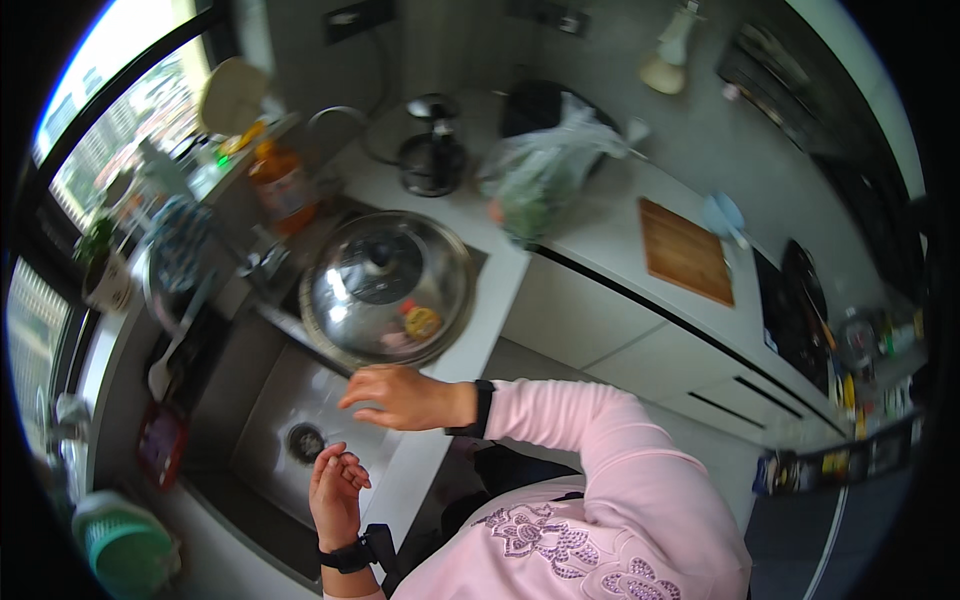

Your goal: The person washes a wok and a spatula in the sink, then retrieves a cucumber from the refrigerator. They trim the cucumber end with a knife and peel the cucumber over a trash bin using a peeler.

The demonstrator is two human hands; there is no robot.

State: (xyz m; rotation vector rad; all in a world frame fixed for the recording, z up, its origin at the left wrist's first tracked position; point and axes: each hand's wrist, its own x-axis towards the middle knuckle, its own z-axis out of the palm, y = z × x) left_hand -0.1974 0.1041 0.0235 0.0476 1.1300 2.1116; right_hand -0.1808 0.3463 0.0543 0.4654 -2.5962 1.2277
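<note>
My left hand (337,484) is over the near side of the stainless steel sink (274,394), palm partly up, fingers loosely curled and holding nothing. Above the sink's edge by the counter, my right hand (409,397) hangs palm down, empty, its thumb apart from the bent fingers. Just beyond it sits a large round glass lid (442,255) with a dark knob and a metal rim. A small yellow and pink thing (422,322) shows at the lid's near part; I cannot tell whether it lies under the glass. The drain (306,442) is visible between my hands.
A faucet (262,262) and an orange bottle (281,187) stand behind the sink. Farther along the counter are a glass kettle (431,161), a plastic bag of greens (540,180) and a wooden cutting board (684,251). Green baskets (127,551) are at lower left.
</note>
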